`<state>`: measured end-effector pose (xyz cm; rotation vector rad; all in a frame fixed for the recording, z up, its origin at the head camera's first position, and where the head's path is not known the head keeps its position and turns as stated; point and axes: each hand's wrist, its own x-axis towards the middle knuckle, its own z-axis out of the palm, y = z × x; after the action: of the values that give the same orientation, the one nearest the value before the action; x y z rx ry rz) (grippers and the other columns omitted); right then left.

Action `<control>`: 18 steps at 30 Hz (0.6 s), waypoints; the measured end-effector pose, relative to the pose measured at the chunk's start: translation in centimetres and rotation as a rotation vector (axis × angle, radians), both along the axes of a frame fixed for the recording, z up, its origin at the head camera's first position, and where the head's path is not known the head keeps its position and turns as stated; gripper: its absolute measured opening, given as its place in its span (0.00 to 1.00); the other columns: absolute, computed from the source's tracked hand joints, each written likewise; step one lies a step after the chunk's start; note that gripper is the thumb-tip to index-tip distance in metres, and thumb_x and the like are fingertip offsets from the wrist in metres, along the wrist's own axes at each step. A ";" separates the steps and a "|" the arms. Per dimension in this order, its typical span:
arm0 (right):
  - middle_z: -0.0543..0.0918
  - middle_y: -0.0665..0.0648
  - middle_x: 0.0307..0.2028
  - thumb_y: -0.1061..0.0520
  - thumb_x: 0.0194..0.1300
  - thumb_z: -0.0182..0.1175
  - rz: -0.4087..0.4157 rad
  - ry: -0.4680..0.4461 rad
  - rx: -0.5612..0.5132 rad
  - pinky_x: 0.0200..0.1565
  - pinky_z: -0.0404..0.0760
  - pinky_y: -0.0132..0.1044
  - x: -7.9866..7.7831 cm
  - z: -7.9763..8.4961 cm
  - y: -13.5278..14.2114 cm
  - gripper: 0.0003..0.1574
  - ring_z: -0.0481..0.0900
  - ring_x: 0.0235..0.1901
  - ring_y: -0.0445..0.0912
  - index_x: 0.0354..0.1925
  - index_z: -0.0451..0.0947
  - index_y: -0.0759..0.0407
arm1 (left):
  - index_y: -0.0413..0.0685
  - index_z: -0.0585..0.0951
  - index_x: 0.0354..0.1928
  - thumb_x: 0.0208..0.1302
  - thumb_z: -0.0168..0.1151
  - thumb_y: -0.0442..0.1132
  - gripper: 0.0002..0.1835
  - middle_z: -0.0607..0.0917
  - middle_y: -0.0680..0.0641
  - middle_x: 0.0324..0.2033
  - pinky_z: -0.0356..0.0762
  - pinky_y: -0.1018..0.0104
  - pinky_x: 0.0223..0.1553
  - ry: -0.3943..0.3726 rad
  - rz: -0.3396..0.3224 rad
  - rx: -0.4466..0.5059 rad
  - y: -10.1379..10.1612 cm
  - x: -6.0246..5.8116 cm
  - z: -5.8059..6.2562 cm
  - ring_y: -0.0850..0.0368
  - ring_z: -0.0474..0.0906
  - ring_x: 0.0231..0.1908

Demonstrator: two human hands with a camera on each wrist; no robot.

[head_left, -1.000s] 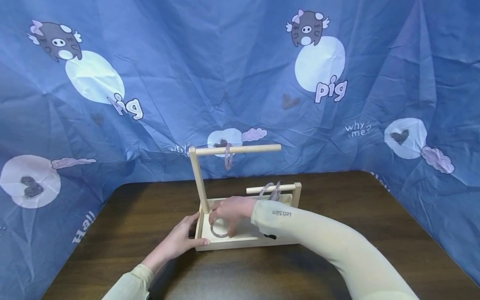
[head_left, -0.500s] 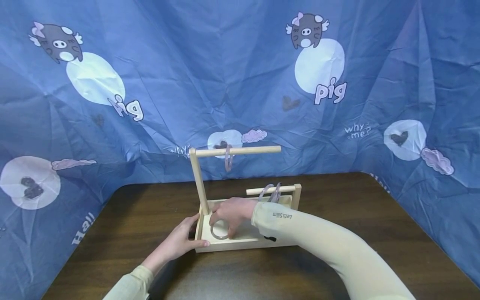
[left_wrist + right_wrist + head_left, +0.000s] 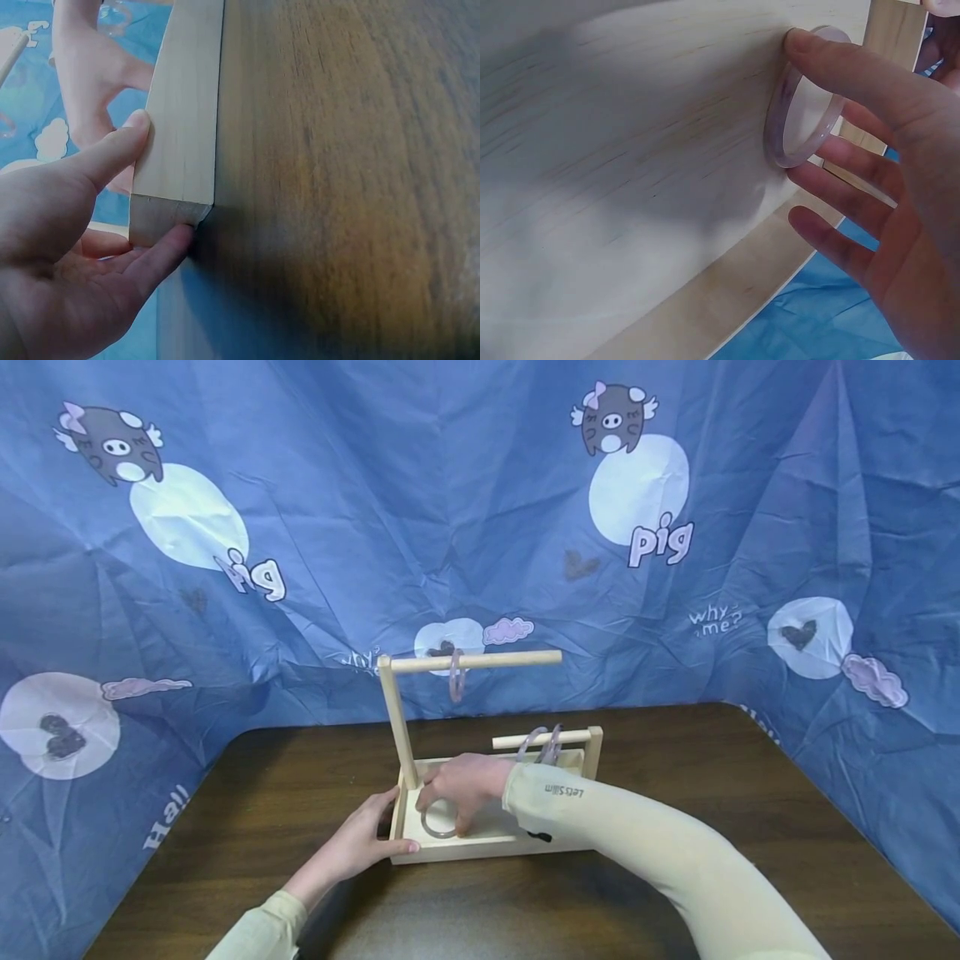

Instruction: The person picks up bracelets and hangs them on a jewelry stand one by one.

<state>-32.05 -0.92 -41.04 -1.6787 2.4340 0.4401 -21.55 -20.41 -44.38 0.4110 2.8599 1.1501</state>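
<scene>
A wooden jewelry stand has a shallow tray base (image 3: pixel 510 850) and stands on the table. My left hand (image 3: pixel 360 835) grips the tray's left end; in the left wrist view its thumb lies on the long side wall (image 3: pixel 176 112) and its fingertips reach round the corner. Inside the tray, my right hand (image 3: pixel 467 783) holds a translucent lilac bangle (image 3: pixel 775 124) near the left end, thumb on one side of the ring and fingers on the other. In the right wrist view the bangle stands tilted against the pale tray floor (image 3: pixel 630 187).
A tall post (image 3: pixel 397 718) at the tray's left carries a long bar (image 3: pixel 517 657) with lilac bangles (image 3: pixel 453 681) hanging from it. More bangles (image 3: pixel 553 747) hang on a lower bar (image 3: pixel 510 742) at the right, behind my right forearm. A blue printed cloth (image 3: pixel 465 527) hangs behind the table (image 3: pixel 300 777).
The right hand was blurred by motion a second ago and now keeps still on the bangle. The left hand and the stand have stayed in place.
</scene>
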 end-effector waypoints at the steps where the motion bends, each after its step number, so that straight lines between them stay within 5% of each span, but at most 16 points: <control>1: 0.75 0.46 0.65 0.39 0.48 0.76 0.002 0.002 0.002 0.55 0.80 0.36 0.0 0.0 0.0 0.42 0.79 0.57 0.39 0.62 0.74 0.30 | 0.23 0.60 0.70 0.52 0.77 0.47 0.52 0.69 0.24 0.63 0.71 0.41 0.62 0.003 -0.001 0.001 0.0 0.0 0.0 0.38 0.80 0.56; 14: 0.72 0.46 0.66 0.46 0.44 0.77 -0.100 -0.068 -0.078 0.56 0.79 0.37 0.2 1.8 0.0 0.50 0.78 0.55 0.41 0.66 0.71 0.35 | 0.23 0.61 0.69 0.52 0.77 0.46 0.51 0.71 0.24 0.62 0.71 0.41 0.63 0.033 -0.017 0.005 -0.1 0.0 -0.1 0.37 0.79 0.56; 18: 0.72 0.49 0.63 0.44 0.48 0.76 -0.075 -0.063 -0.101 0.56 0.80 0.38 0.7 2.7 -0.1 0.47 0.78 0.55 0.43 0.67 0.70 0.35 | 0.24 0.60 0.69 0.52 0.76 0.47 0.51 0.70 0.24 0.63 0.72 0.41 0.62 0.029 -0.017 -0.005 -0.2 0.0 0.0 0.38 0.79 0.56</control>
<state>-31.35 -1.04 -38.36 -1.6064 2.5022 0.2544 -21.51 -20.56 -44.40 0.4543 2.8771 1.1432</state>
